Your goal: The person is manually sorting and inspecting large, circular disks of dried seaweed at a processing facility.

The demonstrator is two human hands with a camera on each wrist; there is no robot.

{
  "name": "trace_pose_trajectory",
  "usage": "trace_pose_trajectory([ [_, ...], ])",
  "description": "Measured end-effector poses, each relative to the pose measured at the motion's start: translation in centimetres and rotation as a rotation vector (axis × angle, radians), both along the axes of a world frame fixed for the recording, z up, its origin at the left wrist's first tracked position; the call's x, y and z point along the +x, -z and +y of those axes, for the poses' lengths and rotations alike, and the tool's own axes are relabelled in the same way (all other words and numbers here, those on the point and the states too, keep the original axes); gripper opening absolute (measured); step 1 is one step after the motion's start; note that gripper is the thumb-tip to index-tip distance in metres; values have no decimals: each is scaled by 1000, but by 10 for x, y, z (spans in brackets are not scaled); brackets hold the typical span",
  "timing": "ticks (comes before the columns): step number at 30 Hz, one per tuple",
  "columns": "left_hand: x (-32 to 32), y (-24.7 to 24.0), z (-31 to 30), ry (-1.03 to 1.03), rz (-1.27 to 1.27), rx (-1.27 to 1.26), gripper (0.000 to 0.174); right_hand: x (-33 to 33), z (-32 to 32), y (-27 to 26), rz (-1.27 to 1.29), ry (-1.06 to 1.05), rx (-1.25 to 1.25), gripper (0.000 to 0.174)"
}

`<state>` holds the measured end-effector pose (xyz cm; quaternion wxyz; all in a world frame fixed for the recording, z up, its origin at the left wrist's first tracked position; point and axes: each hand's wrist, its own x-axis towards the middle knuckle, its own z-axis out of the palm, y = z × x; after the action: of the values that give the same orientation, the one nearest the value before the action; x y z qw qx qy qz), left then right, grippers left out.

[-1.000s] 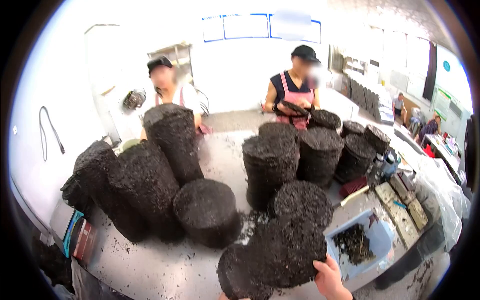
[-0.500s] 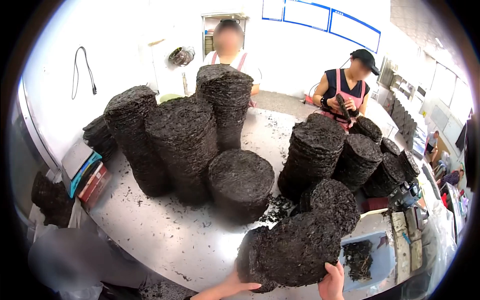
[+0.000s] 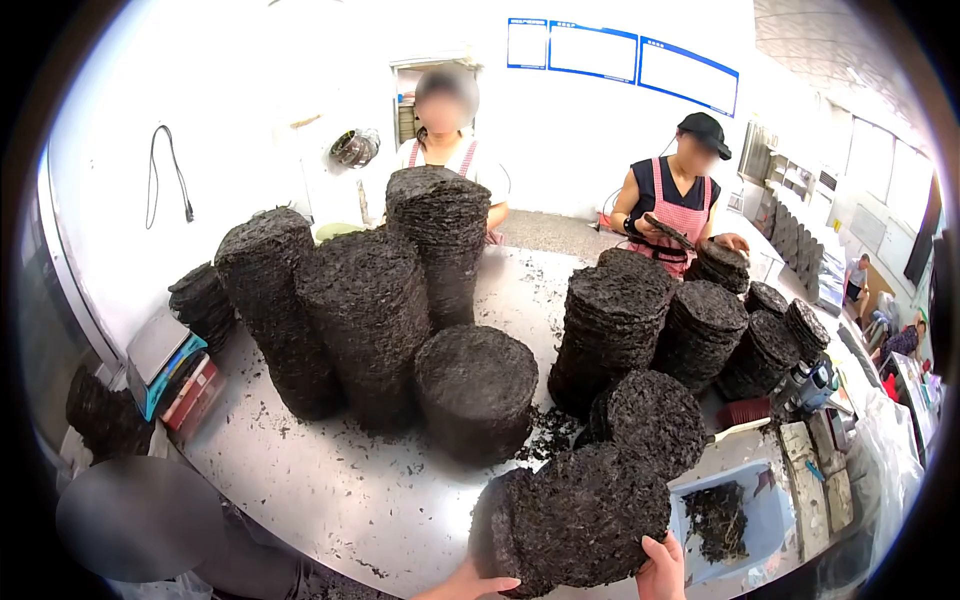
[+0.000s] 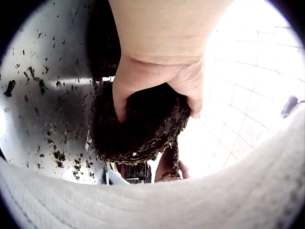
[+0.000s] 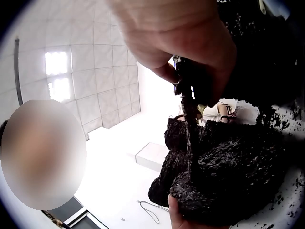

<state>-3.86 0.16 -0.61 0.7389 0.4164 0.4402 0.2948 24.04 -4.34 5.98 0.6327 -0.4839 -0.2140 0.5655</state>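
Observation:
A thick stack of dark, rough round discs [image 3: 585,515] lies tilted on its side at the near edge of the metal table [image 3: 330,500]. My left hand [image 3: 480,584] grips its lower left end; in the left wrist view the left hand [image 4: 152,81] has thumb and fingers curled round the stack [image 4: 143,129]. My right hand [image 3: 660,566] grips the lower right edge. From the right wrist the right hand [image 5: 183,45] pinches a disc's rim [image 5: 190,102], with the stack [image 5: 233,176] below and the left hand [image 5: 177,217] under it.
Several tall disc stacks [image 3: 370,310] crowd the table's middle and right [image 3: 615,325]. A blue tray [image 3: 745,485] with crumbs sits at the right, a red brush [image 3: 742,411] behind it. Two aproned people [image 3: 680,200] work at the far side. Boxes [image 3: 175,375] stand left.
My left hand has come into view and taken the stack's left end. The view has swung left and down. The far person on the right now rests a hand on a stack.

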Motion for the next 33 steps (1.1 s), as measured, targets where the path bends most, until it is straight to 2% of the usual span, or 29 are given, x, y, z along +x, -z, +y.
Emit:
trace_pose_trajectory([
  [3,-4,2,-5,-18,29,16,98,1,-4,5,-27,-6,-27,27],
  [5,-3,7,-9,-16,-45,-41,97,4,-15,6,-29,-15,-33,28],
  [7,-3,-8,-6,18,-20,-76,96,3,-15,5,-33,-3,-18,28],
  [10,3,-13,-8,-62,-20,-65,93,-1,-10,-4,49,41,7,28],
  [13,-2,5,-7,-6,-102,-34,94,-5,-9,-2,122,56,34,36],
  [17,-7,23,-7,-36,-99,-132,93,-7,-9,-8,116,67,22,28],
  [18,-6,27,-10,-102,-98,-110,89,-5,-10,-8,129,85,-4,26],
  [19,-5,-15,-21,-12,-110,11,79,-5,-10,-10,128,83,-20,25],
  [21,-3,-2,-17,-17,-117,-44,76,1,-9,-2,148,46,-26,25],
  [22,-4,0,-18,-44,-55,-52,76,-2,-12,2,33,-52,-6,28],
  [24,1,4,-15,-130,27,-34,76,1,-10,4,11,-29,29,28],
  [25,4,7,-8,-120,-44,-46,76,4,-6,6,-5,-44,72,27],
  [28,-1,13,-7,-136,-185,-111,73,-4,-4,-6,124,16,-31,25],
  [30,-3,41,2,-105,-213,-89,73,0,-1,-4,120,-25,-8,31],
  [33,3,13,-6,-88,-224,-93,70,1,-4,3,127,-44,-11,33],
])
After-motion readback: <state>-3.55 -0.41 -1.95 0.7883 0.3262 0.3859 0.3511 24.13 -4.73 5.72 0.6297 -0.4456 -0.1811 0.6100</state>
